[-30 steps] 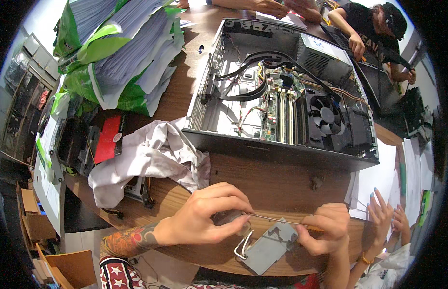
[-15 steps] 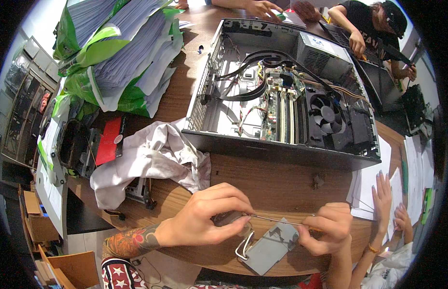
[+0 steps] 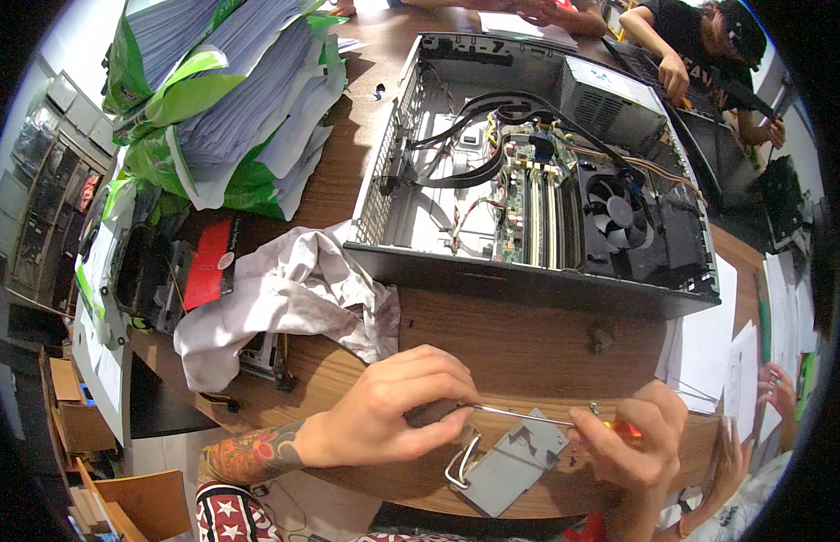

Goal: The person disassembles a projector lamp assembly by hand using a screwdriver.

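My left hand [image 3: 402, 406] is closed in a pinch on the tip end of a thin metal screwdriver shaft [image 3: 528, 416], with a dark piece partly hidden in its fingers. My right hand [image 3: 632, 438] grips the screwdriver's yellow-and-red handle [image 3: 626, 430]. Below them on the wooden table lies a grey metal plate [image 3: 501, 483] with white cables [image 3: 460, 461] beside it. An open computer case [image 3: 456, 275], showing a fan [image 3: 619, 212], circuit board and cables, stands beyond my hands. A crumpled pale cloth [image 3: 280, 294] lies to its lower left.
Paper stacks in green wrappers [image 3: 216, 108], a red card [image 3: 207, 262] and computer parts [image 3: 149, 266] fill the left. White sheets [image 3: 691, 357] lie right. Another person's hands [image 3: 729, 456] are at lower right; a person in black [image 3: 727, 63] works at upper right, others at the top.
My right hand has shifted slightly right, showing more of the screwdriver's handle. The neighbour's hands at right have moved down and outward. Hands at the top have also moved.
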The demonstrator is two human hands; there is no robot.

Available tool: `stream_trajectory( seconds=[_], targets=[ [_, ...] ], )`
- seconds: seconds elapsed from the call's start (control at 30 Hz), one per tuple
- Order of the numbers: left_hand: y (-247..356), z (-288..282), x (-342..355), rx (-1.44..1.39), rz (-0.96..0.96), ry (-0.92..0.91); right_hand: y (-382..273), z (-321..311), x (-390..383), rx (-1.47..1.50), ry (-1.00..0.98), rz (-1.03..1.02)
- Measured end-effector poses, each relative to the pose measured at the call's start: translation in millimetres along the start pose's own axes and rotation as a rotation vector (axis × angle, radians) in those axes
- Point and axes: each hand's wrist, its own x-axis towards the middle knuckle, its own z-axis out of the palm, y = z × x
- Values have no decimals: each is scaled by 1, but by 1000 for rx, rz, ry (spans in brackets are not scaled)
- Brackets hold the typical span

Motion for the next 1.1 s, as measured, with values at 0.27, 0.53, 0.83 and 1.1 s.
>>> stream_trajectory(
  seconds=[0.27,0.53,0.83,1.1],
  targets=[
    [2,1,4,18,-13,-27,-16,0,0,-236,41,49],
    [1,1,0,24,-19,-19,-8,5,3,-150,1,21],
    [3,-8,5,29,-39,-63,14,4,-3,-78,47,-55],
    [-17,-22,8,-13,-57,-333,21,-1,-13,-4,129,167]
  ],
)
